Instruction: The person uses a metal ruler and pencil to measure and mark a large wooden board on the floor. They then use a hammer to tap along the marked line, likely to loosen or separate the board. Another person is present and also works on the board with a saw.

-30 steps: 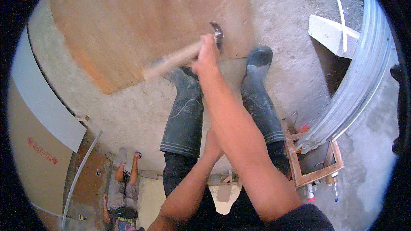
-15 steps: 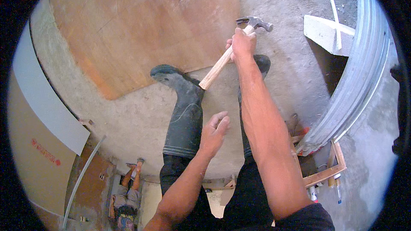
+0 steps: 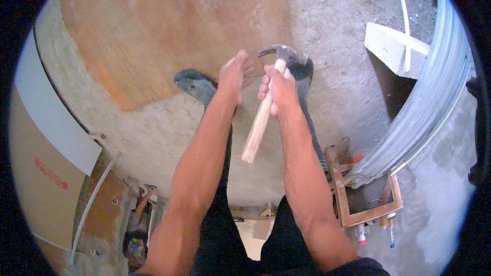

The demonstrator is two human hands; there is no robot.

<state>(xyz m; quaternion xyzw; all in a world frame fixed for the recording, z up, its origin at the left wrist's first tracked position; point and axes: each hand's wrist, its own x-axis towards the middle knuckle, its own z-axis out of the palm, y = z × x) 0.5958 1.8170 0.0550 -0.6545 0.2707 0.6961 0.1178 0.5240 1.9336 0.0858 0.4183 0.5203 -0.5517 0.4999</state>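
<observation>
My right hand (image 3: 281, 88) is wrapped round the wooden handle of a claw hammer (image 3: 259, 125), close beneath its dark metal head. The handle's end slants down toward my lower left, and the claw points left. Beside it, my left hand (image 3: 234, 77) reaches forward with its fingers stretched out and slightly blurred. It is apart from the hammer, and I make out nothing held in it. Below both hands are my dark rubber boots (image 3: 197, 85) on the concrete floor.
A large plywood sheet (image 3: 174, 25) lies ahead on the floor. On the right are curved-looking metal channels (image 3: 409, 133), a white block (image 3: 391, 46) and a wooden frame (image 3: 372, 214). Boards (image 3: 56, 117) lean at left; another person (image 3: 137, 230) is behind them.
My left hand has moved forward and its fingers have stretched out. My right hand has brought the hammer lower and nearer to me, slightly left. My boots have shifted.
</observation>
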